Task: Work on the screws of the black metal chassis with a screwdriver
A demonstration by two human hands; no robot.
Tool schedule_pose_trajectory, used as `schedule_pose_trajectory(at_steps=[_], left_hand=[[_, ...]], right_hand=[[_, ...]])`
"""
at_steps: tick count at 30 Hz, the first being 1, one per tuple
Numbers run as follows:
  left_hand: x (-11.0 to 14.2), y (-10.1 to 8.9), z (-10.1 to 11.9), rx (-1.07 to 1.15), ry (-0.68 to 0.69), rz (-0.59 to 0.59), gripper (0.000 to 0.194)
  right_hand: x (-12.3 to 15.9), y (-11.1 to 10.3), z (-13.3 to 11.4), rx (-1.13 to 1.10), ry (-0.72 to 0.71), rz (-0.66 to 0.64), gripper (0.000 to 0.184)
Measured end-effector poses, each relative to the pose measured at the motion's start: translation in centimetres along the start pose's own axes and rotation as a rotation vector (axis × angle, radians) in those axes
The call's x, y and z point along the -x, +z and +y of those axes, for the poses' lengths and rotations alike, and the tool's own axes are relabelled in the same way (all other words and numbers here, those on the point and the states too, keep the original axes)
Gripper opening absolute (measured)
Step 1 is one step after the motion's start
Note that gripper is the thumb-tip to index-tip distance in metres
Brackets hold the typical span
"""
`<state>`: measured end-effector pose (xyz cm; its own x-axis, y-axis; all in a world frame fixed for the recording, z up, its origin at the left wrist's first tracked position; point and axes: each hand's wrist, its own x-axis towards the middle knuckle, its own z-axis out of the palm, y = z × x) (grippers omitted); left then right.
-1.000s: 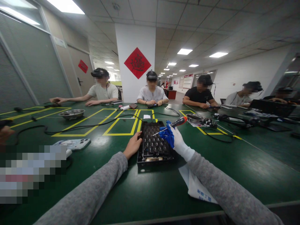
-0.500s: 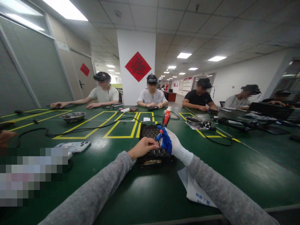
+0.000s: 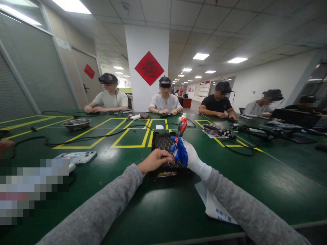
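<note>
In the head view, a black case (image 3: pixel 163 141) with rows of small metal pieces lies open on the green table in front of me. Over it, my right hand (image 3: pixel 187 154), in a white glove with blue coating, is closed round a screwdriver (image 3: pixel 182 126) with a red and black handle. The handle points up and the shaft slants down towards my left fingertips. My bare left hand (image 3: pixel 154 160) pinches at the lower end of the shaft. Whether a small bit sits between those fingers is too small to make out.
A phone (image 3: pixel 78 157) lies to my left, near a pixelated area. White printed packaging (image 3: pixel 217 206) is under my right forearm. Metal bowls stand at left (image 3: pixel 76 124) and right (image 3: pixel 212 128). Black cables cross the table (image 3: pixel 255 177). Several people sit opposite.
My hands and the screwdriver keep nearly the same pose over the case. The view has shifted slightly. The person at the far left has drawn an outstretched arm back in.
</note>
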<state>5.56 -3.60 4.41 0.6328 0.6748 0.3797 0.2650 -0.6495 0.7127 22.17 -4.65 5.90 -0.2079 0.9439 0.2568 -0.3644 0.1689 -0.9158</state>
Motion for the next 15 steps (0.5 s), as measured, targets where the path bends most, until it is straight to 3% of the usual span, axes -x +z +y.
schedule_pose_trajectory(at_steps=[4,15], left_hand=[[0.0,-0.06,0.31,-0.027,-0.01,0.027,0.027],[0.28,-0.02,0.94,-0.026,0.005,0.065,0.022]], right_hand=[[0.22,0.21,-0.12,0.031,-0.06,0.023,0.043],[0.29,0.37,-0.24,0.004,-0.013,0.039,0.042]])
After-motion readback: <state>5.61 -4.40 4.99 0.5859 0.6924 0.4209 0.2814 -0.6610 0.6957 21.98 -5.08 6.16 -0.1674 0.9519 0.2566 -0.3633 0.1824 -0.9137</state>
